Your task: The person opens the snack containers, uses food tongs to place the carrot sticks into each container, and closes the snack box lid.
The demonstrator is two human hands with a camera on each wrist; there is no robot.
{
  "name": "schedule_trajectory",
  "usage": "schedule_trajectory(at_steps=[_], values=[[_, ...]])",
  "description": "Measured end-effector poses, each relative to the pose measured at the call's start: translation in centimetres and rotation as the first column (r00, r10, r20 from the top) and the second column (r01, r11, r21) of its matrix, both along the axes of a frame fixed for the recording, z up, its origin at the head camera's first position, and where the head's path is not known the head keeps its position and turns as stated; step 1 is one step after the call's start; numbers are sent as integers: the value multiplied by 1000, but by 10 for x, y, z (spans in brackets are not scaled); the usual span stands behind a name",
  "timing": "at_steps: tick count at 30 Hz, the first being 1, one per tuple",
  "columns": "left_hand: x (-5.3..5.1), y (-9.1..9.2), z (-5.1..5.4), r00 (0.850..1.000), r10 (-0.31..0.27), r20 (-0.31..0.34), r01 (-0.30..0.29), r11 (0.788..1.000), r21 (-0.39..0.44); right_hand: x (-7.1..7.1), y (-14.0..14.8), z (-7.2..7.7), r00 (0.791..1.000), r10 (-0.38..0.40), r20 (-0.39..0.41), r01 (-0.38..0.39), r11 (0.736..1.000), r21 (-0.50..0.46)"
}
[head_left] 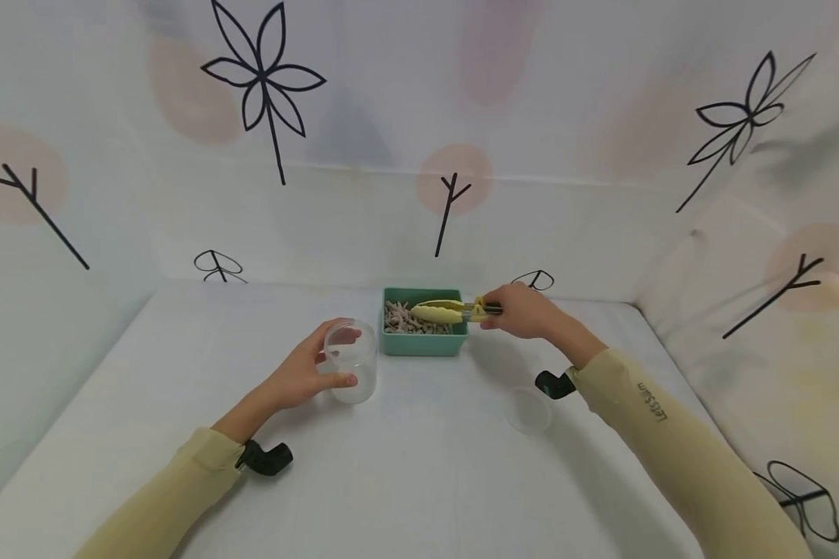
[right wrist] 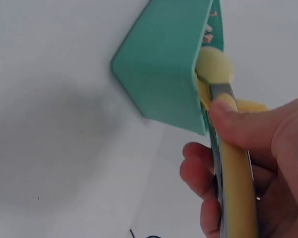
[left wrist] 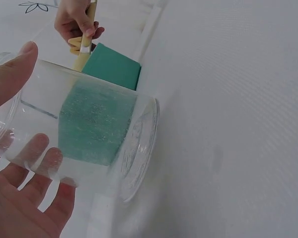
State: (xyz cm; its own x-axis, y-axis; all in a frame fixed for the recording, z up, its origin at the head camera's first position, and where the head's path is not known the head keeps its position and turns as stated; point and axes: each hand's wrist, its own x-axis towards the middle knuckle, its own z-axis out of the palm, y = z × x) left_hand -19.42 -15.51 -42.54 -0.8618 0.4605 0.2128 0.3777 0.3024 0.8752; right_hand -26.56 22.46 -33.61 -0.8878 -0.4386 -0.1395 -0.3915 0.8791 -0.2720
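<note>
My left hand [head_left: 301,378] holds a clear jar [head_left: 355,373] round its side, thumb on one side and fingers on the other. In the left wrist view nothing shows inside the jar [left wrist: 94,119]; the green beyond shows through its wall. My right hand [head_left: 524,310] grips yellow-headed tongs [head_left: 439,312] by their handles. The heads of the tongs reach into a green rectangular box [head_left: 422,345], over small pinkish-grey pieces [head_left: 397,317]. In the right wrist view the thumb presses along the tongs [right wrist: 238,178], and the box wall hides part of the heads.
A clear round lid [head_left: 528,411] lies flat on the white-covered table [head_left: 405,481], right of the middle. The box stands near the back, before a patterned cloth wall [head_left: 363,225]. Black wrist mounts [head_left: 267,459] stick out from both sleeves.
</note>
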Motion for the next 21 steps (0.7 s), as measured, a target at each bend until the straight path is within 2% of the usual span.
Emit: schedule_trajectory(at_steps=[5, 10, 14, 16, 21], values=[[-3, 1, -1, 1000, 0, -7, 0, 1000, 0, 0, -3, 8, 997, 31, 70, -31, 1000, 4], [-5, 3, -1, 1000, -7, 0, 7, 1000, -1, -1, -15, 12, 993, 50, 109, -58, 996, 71], [-5, 4, 0, 1000, 7, 10, -7, 1000, -19, -2, -19, 11, 995, 48, 92, -56, 994, 90], [0, 6, 9, 1000, 11, 11, -11, 1000, -25, -1, -19, 10, 996, 47, 72, -54, 994, 93], [-2, 6, 11, 1000, 5, 7, -4, 1000, -14, 2, -15, 5, 999, 37, 25, -39, 997, 74]])
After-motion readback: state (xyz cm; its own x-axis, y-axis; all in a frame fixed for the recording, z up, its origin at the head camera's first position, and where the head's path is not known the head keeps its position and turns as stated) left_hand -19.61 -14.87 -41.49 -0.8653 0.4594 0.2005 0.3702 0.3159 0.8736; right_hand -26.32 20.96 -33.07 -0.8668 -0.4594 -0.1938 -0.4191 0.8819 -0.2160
